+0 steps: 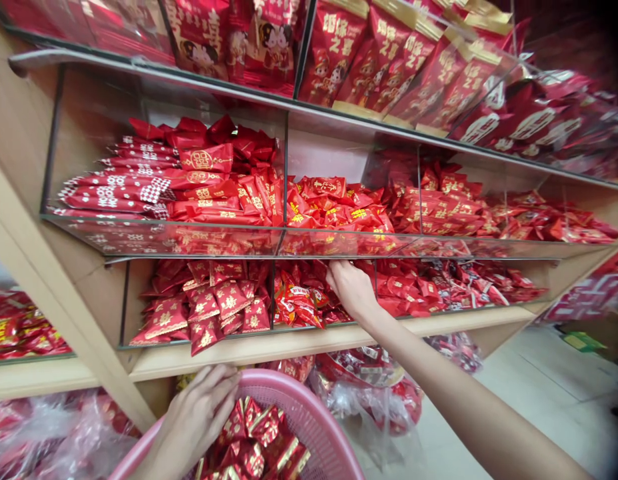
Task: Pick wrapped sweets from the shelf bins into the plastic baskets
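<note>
My right hand [353,290] reaches to the lower shelf, its fingers curled at the top of a compartment of red wrapped candies [299,297], just under the glass ledge above. Whatever is between those fingertips, if anything, is hidden. Below, my left hand [203,400] lies over the far left rim of a pink plastic basket [309,407], fingers bent down along it. Inside the basket is a heap of shiny red and gold candies [261,447]. Red pillow-shaped packets [203,303] with gold print fill the compartment to the left.
Glass dividers split the shelves. Above are red candy packets [203,190] and larger standing bags [383,57]. A wooden post [43,267] stands at left. Plastic-wrapped bags [373,380] lie under the shelf on the tiled floor [529,400], with another bagged pile [53,433] at lower left.
</note>
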`<action>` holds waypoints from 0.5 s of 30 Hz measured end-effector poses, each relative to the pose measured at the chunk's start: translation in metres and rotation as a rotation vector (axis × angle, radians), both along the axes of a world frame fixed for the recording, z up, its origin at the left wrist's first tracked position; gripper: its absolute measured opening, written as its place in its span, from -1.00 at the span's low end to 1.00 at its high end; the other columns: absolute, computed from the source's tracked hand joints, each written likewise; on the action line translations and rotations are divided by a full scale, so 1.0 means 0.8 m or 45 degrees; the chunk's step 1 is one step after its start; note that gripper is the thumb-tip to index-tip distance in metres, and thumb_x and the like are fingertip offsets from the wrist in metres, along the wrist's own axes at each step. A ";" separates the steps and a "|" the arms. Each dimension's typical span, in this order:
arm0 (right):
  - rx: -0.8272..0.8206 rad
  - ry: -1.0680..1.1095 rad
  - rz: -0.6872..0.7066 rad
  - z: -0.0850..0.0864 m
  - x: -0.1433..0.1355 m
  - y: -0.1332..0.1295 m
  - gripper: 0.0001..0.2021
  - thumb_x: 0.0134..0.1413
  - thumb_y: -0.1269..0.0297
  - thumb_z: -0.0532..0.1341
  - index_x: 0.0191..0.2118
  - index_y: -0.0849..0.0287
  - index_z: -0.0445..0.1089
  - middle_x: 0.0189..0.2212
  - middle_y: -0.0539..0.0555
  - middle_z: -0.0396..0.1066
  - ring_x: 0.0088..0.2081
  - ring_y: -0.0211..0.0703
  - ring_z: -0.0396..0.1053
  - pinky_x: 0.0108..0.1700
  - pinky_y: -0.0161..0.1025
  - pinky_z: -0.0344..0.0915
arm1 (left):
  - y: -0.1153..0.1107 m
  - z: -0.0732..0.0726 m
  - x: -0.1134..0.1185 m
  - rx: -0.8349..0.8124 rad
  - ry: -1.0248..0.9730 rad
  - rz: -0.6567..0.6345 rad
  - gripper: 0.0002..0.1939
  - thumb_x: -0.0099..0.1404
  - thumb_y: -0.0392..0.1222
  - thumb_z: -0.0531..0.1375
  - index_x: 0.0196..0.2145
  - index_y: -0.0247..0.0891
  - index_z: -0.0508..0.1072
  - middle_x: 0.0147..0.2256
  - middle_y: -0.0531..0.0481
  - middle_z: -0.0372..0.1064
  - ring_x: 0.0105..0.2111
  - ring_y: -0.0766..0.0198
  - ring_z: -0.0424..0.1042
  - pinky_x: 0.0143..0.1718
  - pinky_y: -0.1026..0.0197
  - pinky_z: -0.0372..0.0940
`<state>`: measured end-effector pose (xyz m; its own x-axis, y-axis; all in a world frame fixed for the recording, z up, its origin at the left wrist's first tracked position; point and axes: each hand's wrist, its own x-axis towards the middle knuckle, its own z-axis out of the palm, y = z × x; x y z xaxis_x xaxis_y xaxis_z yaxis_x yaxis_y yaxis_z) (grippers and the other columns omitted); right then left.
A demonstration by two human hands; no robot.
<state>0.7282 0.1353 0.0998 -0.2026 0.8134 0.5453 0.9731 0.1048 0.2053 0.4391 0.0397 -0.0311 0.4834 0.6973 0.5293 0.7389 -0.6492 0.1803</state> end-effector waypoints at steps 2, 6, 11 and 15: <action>0.027 0.209 0.036 -0.003 0.011 -0.004 -0.85 0.18 0.37 0.00 -0.25 0.21 0.29 -0.28 0.14 0.38 -0.41 -0.15 0.35 -0.45 -0.28 0.08 | 0.001 0.000 0.000 0.014 0.008 -0.007 -0.72 0.30 -0.23 0.03 -0.10 -0.16 0.44 -0.20 -0.04 0.41 -0.19 0.19 0.41 -0.22 0.21 0.39; 0.086 0.753 0.350 -0.018 0.030 -0.012 -0.87 0.16 0.31 0.04 -0.41 0.15 0.22 -0.49 0.00 0.32 -0.46 -0.21 0.34 -0.42 -0.33 0.17 | 0.002 0.000 0.000 0.019 -0.002 -0.027 -0.72 0.30 -0.22 0.04 -0.07 -0.16 0.43 -0.19 -0.04 0.41 -0.18 0.20 0.40 -0.22 0.23 0.38; -0.067 1.529 0.636 -0.033 0.036 -0.033 -0.79 0.13 0.11 0.09 -0.37 0.14 0.19 -0.49 -0.03 0.31 -0.48 -0.24 0.42 -0.44 -0.34 0.31 | 0.000 -0.001 0.001 -0.054 -0.006 0.005 -0.72 0.30 -0.24 0.04 -0.07 -0.15 0.42 -0.18 -0.02 0.39 -0.15 0.20 0.38 -0.17 0.21 0.36; -0.211 1.784 0.664 -0.026 0.032 -0.057 -0.73 0.06 0.05 0.16 -0.36 0.16 0.19 -0.54 -0.05 0.33 -0.50 -0.23 0.44 -0.47 -0.35 0.34 | -0.002 0.000 0.003 -0.069 -0.004 0.020 -0.75 0.31 -0.24 0.03 -0.14 -0.17 0.44 -0.19 -0.02 0.39 -0.16 0.20 0.38 -0.18 0.20 0.36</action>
